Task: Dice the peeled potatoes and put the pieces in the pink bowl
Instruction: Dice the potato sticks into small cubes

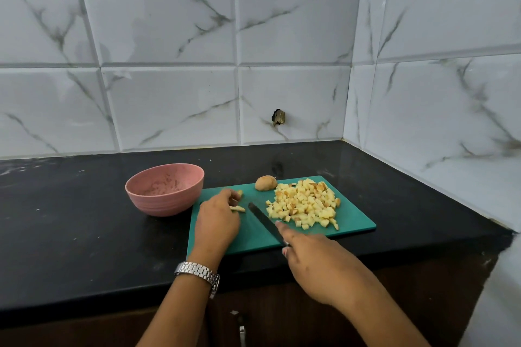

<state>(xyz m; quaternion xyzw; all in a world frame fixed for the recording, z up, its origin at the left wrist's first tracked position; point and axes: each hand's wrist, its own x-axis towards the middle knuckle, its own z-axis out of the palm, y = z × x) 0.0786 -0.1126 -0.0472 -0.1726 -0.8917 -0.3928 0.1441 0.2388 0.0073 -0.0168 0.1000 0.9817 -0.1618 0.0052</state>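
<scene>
left hand (217, 220) fingers curled on potato strips (236, 208), long axis crosswise to knife (266, 223) gripped by right hand (313, 262), just right of them

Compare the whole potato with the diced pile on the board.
The whole potato is one rounded, brownish lump; the diced pile is many small pale-yellow cubes. The potato sits at the board's far edge; the pile spreads over the right half of the board. The potato is uncut; the pile is finished dicing. Both lie on the green board, and neither is in the pink bowl.
</scene>
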